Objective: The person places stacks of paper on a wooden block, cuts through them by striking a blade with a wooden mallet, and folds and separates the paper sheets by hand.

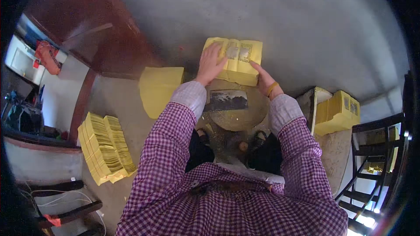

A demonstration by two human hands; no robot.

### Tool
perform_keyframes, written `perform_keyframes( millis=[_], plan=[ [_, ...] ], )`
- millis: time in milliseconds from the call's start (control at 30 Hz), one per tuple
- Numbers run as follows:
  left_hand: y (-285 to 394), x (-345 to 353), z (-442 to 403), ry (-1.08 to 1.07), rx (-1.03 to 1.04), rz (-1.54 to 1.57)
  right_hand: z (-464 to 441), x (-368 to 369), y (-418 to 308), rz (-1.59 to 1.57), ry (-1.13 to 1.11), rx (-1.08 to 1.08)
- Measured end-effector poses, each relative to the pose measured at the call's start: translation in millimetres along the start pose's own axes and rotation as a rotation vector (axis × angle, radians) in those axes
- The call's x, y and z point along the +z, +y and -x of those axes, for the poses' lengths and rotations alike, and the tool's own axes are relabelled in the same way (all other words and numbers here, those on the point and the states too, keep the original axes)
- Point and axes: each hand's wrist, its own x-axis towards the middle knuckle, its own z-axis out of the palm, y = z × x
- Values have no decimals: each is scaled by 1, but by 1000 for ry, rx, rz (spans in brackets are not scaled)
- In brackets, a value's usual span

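Observation:
A thick stack of yellow paper (pixel 238 67) with dark printed patterns and silvery patches on its top sheet stands at the wall side of a round block. Flat on the left part of this stack lies my left hand (pixel 211 64), its fingers stretched out. My right hand (pixel 265 80) grips the near right corner, thumb on the top sheet and the other fingers mostly hidden; a yellowish band circles that wrist. Nearer to me, a dark rectangular plate (pixel 227 100) rests on the round block (pixel 238 119).
Plain yellow sheets (pixel 160 91) lie on the left, with tied yellow bundles (pixel 106 148) on the floor below. Another printed stack (pixel 337 112) sits on a bench (pixel 334 153) at right. A dark wooden rack (pixel 372 157) and a grey wall (pixel 271 8) border the space.

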Motion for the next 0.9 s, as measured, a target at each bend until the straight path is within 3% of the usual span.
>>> perform_keyframes(
  millis=[133, 233, 367, 433, 467, 500, 533, 567, 600, 633, 700, 733, 767, 833, 900],
  plan=[
    [-3, 2, 0, 46, 44, -95, 0, 3, -1, 4, -82, -13],
    [0, 2, 0, 38, 75, -108, -2, 0, 0, 48, -16, 34],
    [11, -8, -1, 12, -25, 43, -27, -20, 11, 70, -4, -20],
    [26, -25, 1, -2, -77, 118, -22, -11, 8, 318, 122, -112],
    [52, -51, -1, -31, 114, -57, -20, -4, 7, 314, 116, -114],
    [75, -74, -3, -63, 301, -232, -17, 3, 7, 431, 186, -272],
    [91, -92, -2, -66, 293, -239, -13, 14, 7, 547, 253, -429],
    [104, -108, -1, -108, 457, -480, -4, 28, 3, 546, 241, -424],
    [113, -121, -1, -151, 618, -720, 9, 44, -5, 752, 219, -606],
    [117, -131, -2, -153, 605, -726, 20, 59, -10, 954, 193, -790],
    [121, -149, -9, -429, 607, -766, 34, 86, -14, 1087, 123, -875],
    [121, -157, -10, -642, 582, -950, 45, 100, -15, 1256, 88, -904],
    [118, -159, -9, -642, 569, -954, 50, 109, -14, 1425, 52, -931],
    [109, -154, -3, -811, 585, -946, 43, 112, -1, 1424, 25, -964],
    [97, -153, 2, -799, 605, -897, 38, 117, 5, 1444, -21, -963]
  ],
)
